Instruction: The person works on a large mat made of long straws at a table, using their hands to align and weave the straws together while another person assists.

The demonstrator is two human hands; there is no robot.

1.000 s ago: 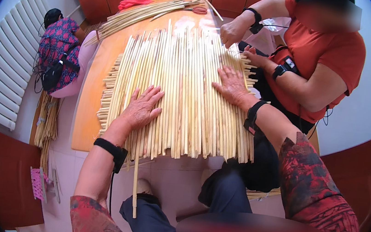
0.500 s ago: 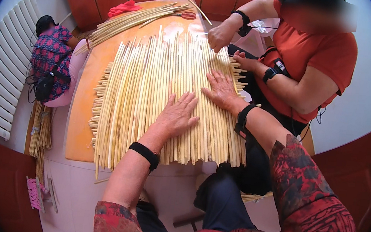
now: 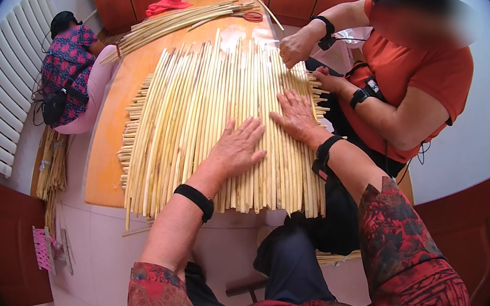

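Resting palm-down on the layer of straw-yellow stalks, your left hand lies near the middle of its nearer half, its fingers slightly apart and its thumb stretched out toward the right. Your right hand lies farther up and to the right on the same stalks, its fingers spread and its thumb standing off to the left; neither hand is clamped on anything. The stalks lie side by side on the orange wooden table, running away from you, and at the left their near ends reach past the table's near edge. Crosswise stalk ends jut out from beneath them on the left. Beyond your right hand, at the layer's far right, is a co-worker's fist, its fingers curled; you cannot tell what it grips. At the table's far end lie a loose pile of stalks, a red cloth behind it, and red-handled scissors by the pile's right end. A black band circles your left wrist.
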